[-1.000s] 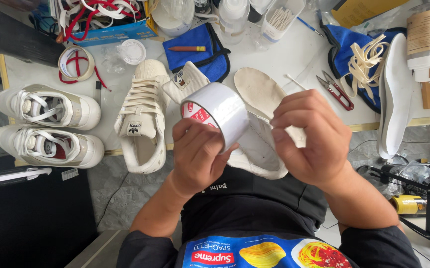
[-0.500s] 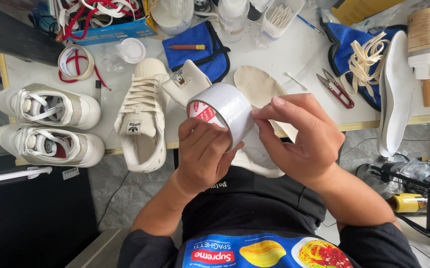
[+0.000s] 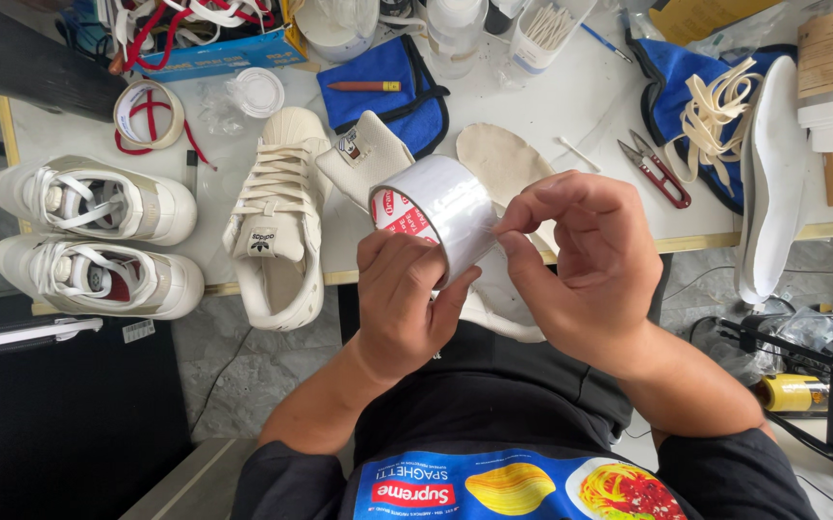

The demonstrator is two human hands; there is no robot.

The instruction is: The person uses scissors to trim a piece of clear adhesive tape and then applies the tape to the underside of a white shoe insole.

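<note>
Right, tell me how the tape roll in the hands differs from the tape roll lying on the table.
The held roll is wide, white and thick with tape, gripped by the left hand above the table edge while the right hand picks at its surface. The table roll is narrower and cream-coloured, lies flat near the far left corner, and has a red lace running through its hole. Both are round tape rolls with open cores.

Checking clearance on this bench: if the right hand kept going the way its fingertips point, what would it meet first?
The right hand already has its fingertips on the tape roll, so that comes first; the left hand is just beyond.
</note>
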